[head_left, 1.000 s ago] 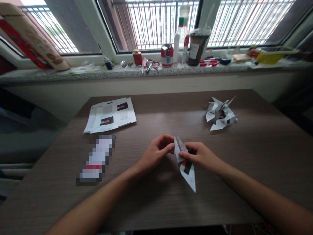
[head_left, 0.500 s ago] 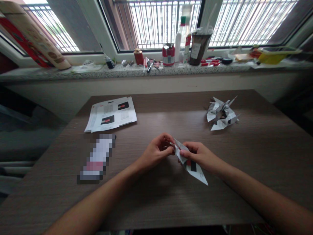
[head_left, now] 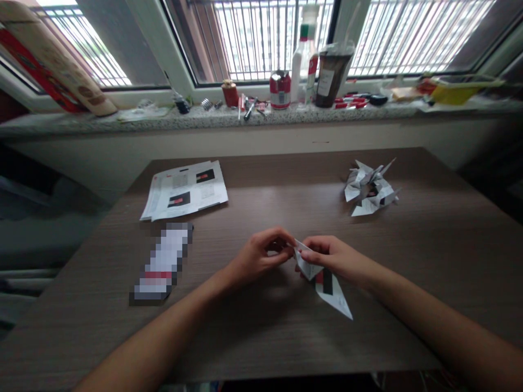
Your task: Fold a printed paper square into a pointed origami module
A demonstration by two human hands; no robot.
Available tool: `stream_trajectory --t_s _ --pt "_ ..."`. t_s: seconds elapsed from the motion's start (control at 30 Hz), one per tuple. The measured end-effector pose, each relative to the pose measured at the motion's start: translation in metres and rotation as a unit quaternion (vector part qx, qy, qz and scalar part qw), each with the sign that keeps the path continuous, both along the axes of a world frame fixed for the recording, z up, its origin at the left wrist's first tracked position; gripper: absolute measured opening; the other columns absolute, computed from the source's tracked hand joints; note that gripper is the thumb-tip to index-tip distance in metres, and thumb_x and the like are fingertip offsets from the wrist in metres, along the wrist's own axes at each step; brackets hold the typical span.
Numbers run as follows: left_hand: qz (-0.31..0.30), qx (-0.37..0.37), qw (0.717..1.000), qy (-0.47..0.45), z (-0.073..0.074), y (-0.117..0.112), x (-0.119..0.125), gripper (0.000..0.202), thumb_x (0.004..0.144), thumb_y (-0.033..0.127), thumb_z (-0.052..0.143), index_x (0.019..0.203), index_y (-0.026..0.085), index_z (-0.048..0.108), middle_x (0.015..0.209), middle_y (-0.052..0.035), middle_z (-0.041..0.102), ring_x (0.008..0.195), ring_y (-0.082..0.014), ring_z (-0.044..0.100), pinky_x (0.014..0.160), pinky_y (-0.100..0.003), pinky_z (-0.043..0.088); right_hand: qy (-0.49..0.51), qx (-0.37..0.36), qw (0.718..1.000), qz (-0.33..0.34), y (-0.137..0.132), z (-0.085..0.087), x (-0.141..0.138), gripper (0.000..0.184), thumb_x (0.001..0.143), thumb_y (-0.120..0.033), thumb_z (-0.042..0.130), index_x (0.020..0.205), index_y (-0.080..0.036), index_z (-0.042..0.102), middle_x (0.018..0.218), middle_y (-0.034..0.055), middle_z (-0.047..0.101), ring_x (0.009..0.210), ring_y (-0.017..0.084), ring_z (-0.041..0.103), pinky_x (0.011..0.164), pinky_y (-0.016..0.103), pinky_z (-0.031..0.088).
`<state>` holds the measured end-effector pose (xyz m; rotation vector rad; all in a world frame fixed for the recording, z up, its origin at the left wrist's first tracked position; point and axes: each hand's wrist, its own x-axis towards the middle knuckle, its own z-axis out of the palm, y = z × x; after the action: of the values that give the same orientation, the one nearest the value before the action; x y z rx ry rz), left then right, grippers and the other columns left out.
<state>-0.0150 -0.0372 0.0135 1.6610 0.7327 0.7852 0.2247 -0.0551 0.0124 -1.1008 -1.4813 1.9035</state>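
Both my hands meet over the middle of the brown wooden table [head_left: 429,256]. My left hand [head_left: 261,256] pinches the top tip of a folded printed paper piece [head_left: 329,286], fingers curled. My right hand [head_left: 333,257] grips the same piece from the right, thumb on top. The paper is white with black and red print, and its long pointed end sticks out toward me and to the right, just above the tabletop.
A stack of printed sheets [head_left: 186,190] lies at the back left, with a blurred-out flat object [head_left: 163,261] in front of it. Several finished folded paper pieces [head_left: 370,188] sit in a pile at the back right. Bottles, a can [head_left: 280,90] and small clutter line the windowsill.
The folded piece has swung: its long point, which hung straight toward me, now angles out to the right. Both hands stayed in place, working its top end.
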Motion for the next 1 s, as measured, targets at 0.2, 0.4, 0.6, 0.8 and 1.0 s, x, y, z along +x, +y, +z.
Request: stream_trajectory --t_s 0.2,0.4,0.6,0.8,1.0 --pt "0.006 0.054 0.998 0.030 0.0019 -0.0004 0.0010 0.008 0.097 0.022 0.066 0.097 0.014 0.069 0.097 -0.0067 0.071 0.086 -0.0153 0.067 0.079 -0.028 0.057 -0.024 -0.014 0.999 -0.016 -0.0004 0.0002 -0.0002 0.034 0.087 -0.051 0.076 0.092 -0.018 0.068 0.083 0.0026 0.067 0.069 0.014 0.060 0.057 0.025 0.049" --pt "0.033 0.129 0.989 0.055 -0.0013 0.0013 -0.0002 0.007 0.095 0.018 0.068 0.101 0.015 0.070 0.094 -0.0046 0.071 0.081 -0.0140 0.067 0.075 -0.026 0.057 -0.039 0.017 0.999 -0.010 0.0008 -0.0020 0.0022 0.034 0.089 -0.050 0.074 0.095 -0.017 0.069 0.083 0.0024 0.066 0.070 0.014 0.060 0.057 0.024 0.049" --pt "0.024 0.233 0.966 0.112 -0.0038 0.0015 -0.0020 0.004 0.099 0.019 0.063 0.098 0.017 0.067 0.096 -0.0052 0.067 0.089 -0.0159 0.065 0.080 -0.029 0.053 -0.055 0.066 0.996 -0.009 0.0014 -0.0061 0.0025 0.034 0.091 -0.053 0.071 0.093 -0.019 0.071 0.084 0.0033 0.068 0.071 0.015 0.061 0.058 0.026 0.050" --pt "0.042 0.273 0.953 0.127 -0.0066 -0.0032 0.0014 0.009 0.102 0.017 0.057 0.104 0.018 0.066 0.102 -0.0062 0.064 0.092 -0.0157 0.063 0.082 -0.029 0.051 -0.055 0.086 0.994 -0.027 0.0002 -0.0033 -0.0017 0.034 0.092 -0.053 0.069 0.094 -0.019 0.071 0.084 0.0022 0.067 0.069 0.014 0.060 0.057 0.025 0.049" --pt "0.052 0.219 0.964 0.140 -0.0053 -0.0059 0.0044 0.008 0.101 0.019 0.060 0.101 0.018 0.067 0.096 -0.0046 0.066 0.085 -0.0152 0.064 0.078 -0.029 0.051 -0.068 0.096 0.991 -0.056 -0.0010 -0.0023 -0.0046 0.033 0.092 -0.052 0.070 0.091 -0.019 0.072 0.082 0.0021 0.068 0.067 0.014 0.060 0.057 0.026 0.048"
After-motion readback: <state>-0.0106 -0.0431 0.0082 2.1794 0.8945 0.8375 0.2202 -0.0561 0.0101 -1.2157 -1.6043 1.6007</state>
